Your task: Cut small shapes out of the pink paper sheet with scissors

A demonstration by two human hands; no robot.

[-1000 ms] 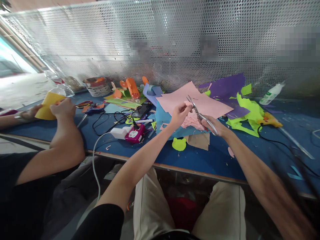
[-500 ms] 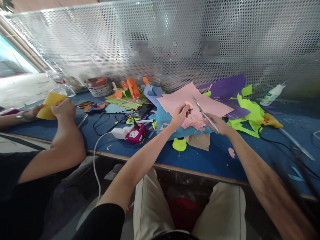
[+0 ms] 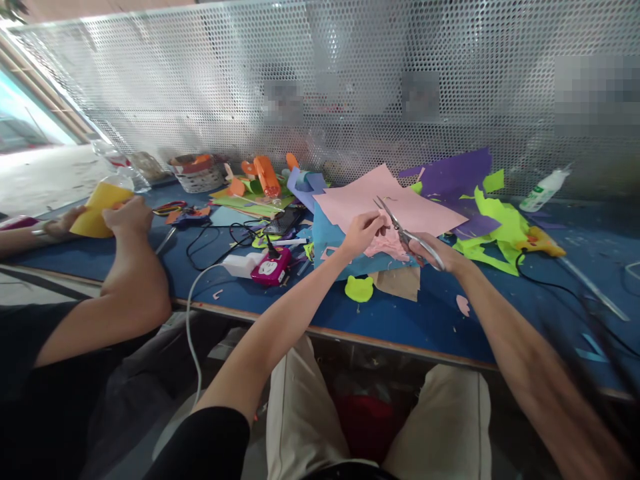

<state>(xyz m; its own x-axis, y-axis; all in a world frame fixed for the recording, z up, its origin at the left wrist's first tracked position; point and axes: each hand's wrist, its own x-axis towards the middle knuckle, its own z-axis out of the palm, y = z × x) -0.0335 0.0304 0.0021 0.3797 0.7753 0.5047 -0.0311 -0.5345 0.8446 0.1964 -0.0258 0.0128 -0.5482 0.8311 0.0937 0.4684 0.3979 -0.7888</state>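
My left hand (image 3: pixel 365 233) is closed in a pinch on a small pink paper piece (image 3: pixel 386 217), mostly hidden by the fingers. Silver scissors (image 3: pixel 397 225) are gripped in my right hand (image 3: pixel 431 252), their blades pointing up and left beside my left fingertips. Below both hands lies a heap of pink paper scraps (image 3: pixel 387 248) on blue paper (image 3: pixel 327 230). Behind them spreads a large pink sheet (image 3: pixel 377 183). Nearer me are a yellow-green paper cutout with two ear shapes (image 3: pixel 359 289), a brown paper piece (image 3: pixel 400 283) and a small pink scrap (image 3: pixel 463 305).
On the left, another person's hands (image 3: pixel 131 215) hold yellow paper (image 3: pixel 97 212). A magenta power adapter (image 3: pixel 271 268) with cables sits left of my forearm. To the right are purple paper (image 3: pixel 457 177), yellow-green scraps (image 3: pixel 500 220), a yellow glue gun (image 3: pixel 545 243) and a white bottle (image 3: pixel 545 190).
The scissors have shifted slightly left and down, towards my left fingers. My left fingers have turned, so less of the pink piece shows. The other person's yellow paper has barely moved.
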